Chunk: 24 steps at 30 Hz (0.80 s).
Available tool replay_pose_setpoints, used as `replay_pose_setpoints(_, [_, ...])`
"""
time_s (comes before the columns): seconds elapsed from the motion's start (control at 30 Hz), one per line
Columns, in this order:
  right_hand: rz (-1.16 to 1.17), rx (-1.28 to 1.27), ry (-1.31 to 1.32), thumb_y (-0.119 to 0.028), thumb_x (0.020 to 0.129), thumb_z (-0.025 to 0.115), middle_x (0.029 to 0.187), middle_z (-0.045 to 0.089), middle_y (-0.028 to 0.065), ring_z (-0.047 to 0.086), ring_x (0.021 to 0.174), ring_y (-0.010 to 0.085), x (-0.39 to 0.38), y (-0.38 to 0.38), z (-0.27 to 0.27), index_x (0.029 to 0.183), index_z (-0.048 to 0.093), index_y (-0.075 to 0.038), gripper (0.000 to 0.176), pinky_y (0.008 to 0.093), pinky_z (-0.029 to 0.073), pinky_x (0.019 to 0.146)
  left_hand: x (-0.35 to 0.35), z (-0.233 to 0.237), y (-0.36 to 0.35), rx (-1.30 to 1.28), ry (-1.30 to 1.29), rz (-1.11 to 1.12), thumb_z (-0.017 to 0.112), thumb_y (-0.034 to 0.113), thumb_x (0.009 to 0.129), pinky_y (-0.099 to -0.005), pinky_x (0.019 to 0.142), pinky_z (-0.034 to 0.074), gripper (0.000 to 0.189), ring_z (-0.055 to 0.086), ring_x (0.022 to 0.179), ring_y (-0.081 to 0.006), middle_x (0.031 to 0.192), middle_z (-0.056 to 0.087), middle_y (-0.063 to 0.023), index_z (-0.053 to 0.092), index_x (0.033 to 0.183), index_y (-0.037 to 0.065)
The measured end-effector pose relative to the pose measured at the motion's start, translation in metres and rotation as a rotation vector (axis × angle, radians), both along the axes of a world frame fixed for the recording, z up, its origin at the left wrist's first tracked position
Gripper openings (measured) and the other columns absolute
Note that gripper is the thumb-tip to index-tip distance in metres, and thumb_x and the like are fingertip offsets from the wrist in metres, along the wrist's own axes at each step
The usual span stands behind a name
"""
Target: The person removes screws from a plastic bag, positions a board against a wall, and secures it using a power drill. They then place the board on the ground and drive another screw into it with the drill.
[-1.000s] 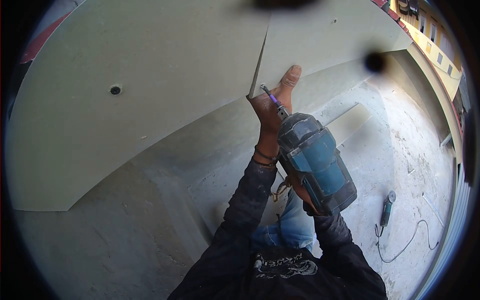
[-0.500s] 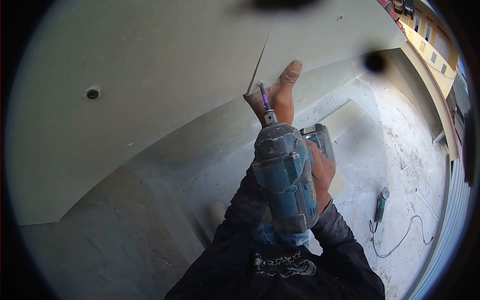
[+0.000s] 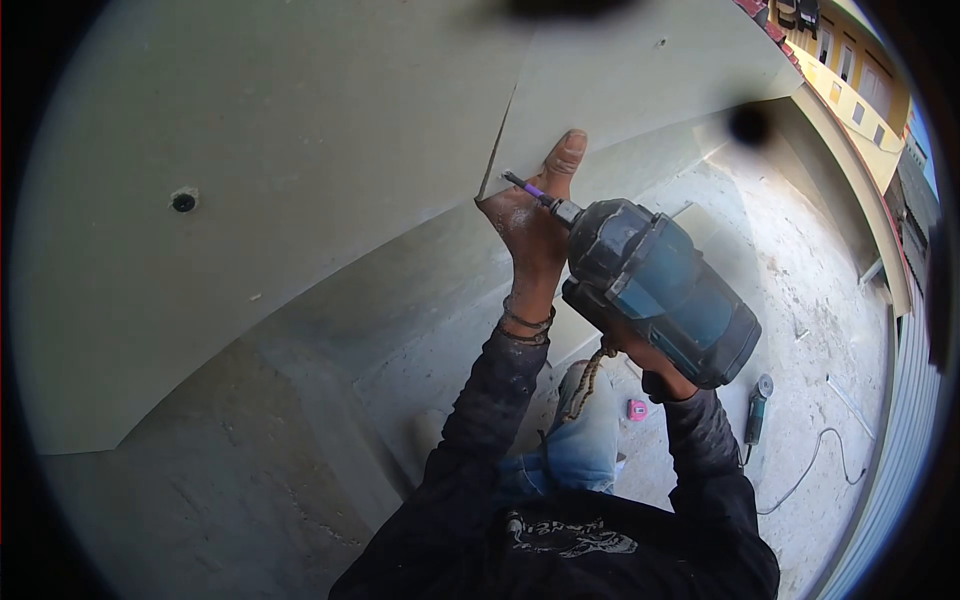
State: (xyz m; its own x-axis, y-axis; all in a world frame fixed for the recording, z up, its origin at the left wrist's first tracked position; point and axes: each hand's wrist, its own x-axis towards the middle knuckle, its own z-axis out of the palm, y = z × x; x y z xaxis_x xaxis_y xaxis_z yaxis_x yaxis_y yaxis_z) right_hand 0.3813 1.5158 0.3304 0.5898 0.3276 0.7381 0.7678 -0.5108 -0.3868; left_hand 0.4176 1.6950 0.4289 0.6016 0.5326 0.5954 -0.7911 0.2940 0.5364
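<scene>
My right hand [image 3: 655, 358] is wrapped around the handle of a dusty blue-and-black cordless impact driver [image 3: 665, 275]. Its body slants down to the right, and its purple-banded driver bit [image 3: 530, 187] points up-left. The bit's tip is at the lower edge of a large pale board [image 3: 300, 150], close to a narrow gap [image 3: 497, 145]. At this edge my left hand [image 3: 535, 225] grips the board, thumb upright on the near face and the other fingers hidden. Whether a screw sits at the tip is too small to tell.
On the dusty concrete floor [image 3: 800, 260] lie an angle grinder [image 3: 758, 415] with its cord and a pink tape measure [image 3: 637, 410]. A dark round hole [image 3: 184, 201] shows in the board. Corrugated sheeting [image 3: 890, 450] runs along the right, with a yellow building [image 3: 850, 80] beyond.
The driver's rear has swung right, so it now leans diagonally, with the bit still by the gap. My left forearm and the tape measure have come into sight.
</scene>
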Motion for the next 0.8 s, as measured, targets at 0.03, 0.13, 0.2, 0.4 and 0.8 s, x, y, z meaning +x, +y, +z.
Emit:
replay_pose_setpoints(0.03, [0.062,0.100,0.110,-0.021,0.075,0.078,0.102,0.068,0.0084,0.064,0.092,0.0152,0.003,0.004,-0.001,0.114,0.063,-0.006,0.045,0.0296,0.050,0.083,-0.002,0.003,0.001,0.003,-0.006,0.014,0.066,0.036,0.091,-0.0303,0.086,0.044,0.040,0.055,0.092,-0.0190,0.101,0.060,-0.0079,0.060,0.108,0.001])
replay_pose_setpoints(0.13, [0.257,0.223,0.340,-0.018,0.083,0.072,0.118,0.063,0.0101,0.059,0.106,0.0194,0.013,0.019,0.008,0.127,0.056,-0.007,0.048,0.0346,0.046,0.092,-0.006,0.008,0.006,0.021,-0.005,0.046,0.067,0.038,0.091,-0.0305,0.088,0.043,0.042,0.056,0.094,-0.0196,0.103,0.061,-0.0086,0.060,0.109,0.000])
replay_pose_setpoints(0.2, [0.340,0.222,0.318,-0.018,0.088,0.068,0.129,0.058,0.0111,0.054,0.118,0.0225,0.028,0.024,-0.007,0.135,0.051,-0.008,0.050,0.0379,0.041,0.103,-0.005,0.011,0.004,0.034,-0.006,0.059,0.068,0.038,0.090,-0.0307,0.089,0.043,0.044,0.056,0.095,-0.0199,0.104,0.062,-0.0091,0.061,0.110,0.000])
replay_pose_setpoints(0.4, [0.080,0.296,-0.249,-0.021,0.076,0.082,0.088,0.067,0.0036,0.063,0.079,0.0111,0.052,0.065,-0.011,0.108,0.063,-0.001,0.043,0.0252,0.051,0.072,-0.015,0.015,0.009,0.139,0.063,0.031,0.070,0.041,0.089,-0.0313,0.092,0.043,0.049,0.058,0.099,-0.0210,0.108,0.064,-0.0105,0.062,0.112,-0.001])
replay_pose_setpoints(0.8, [0.049,0.266,0.106,-0.013,0.079,0.070,0.079,0.062,0.0173,0.064,0.070,0.0388,-0.113,0.088,0.114,0.111,0.053,-0.002,0.038,0.0396,0.048,0.059,-0.050,0.044,0.007,0.268,0.431,0.022,0.075,0.031,0.087,-0.0357,0.099,0.043,0.043,0.060,0.103,-0.0201,0.111,0.066,-0.0102,0.065,0.112,-0.002])
